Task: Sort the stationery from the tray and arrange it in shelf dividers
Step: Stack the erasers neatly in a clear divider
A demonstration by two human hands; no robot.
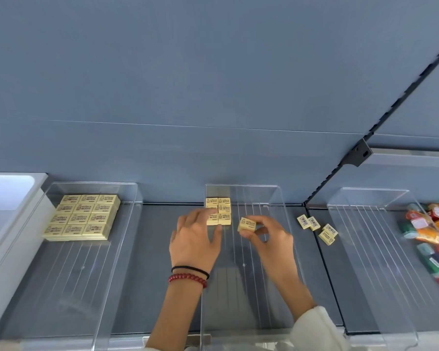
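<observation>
While the spread left hand point(195, 239) seems to steady the eraser block point(224, 209), the right hand point(271, 239) pinches one eraser point(247, 224), likely to extend it.

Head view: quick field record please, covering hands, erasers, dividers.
left hand: fingers resting on eraser block
right hand: pinches single eraser
eraser block: back-left corner of middle divider
left divider: grid of larger erasers
loose erasers: four, on shelf right of middle divider
right divider: colourful packs
</observation>
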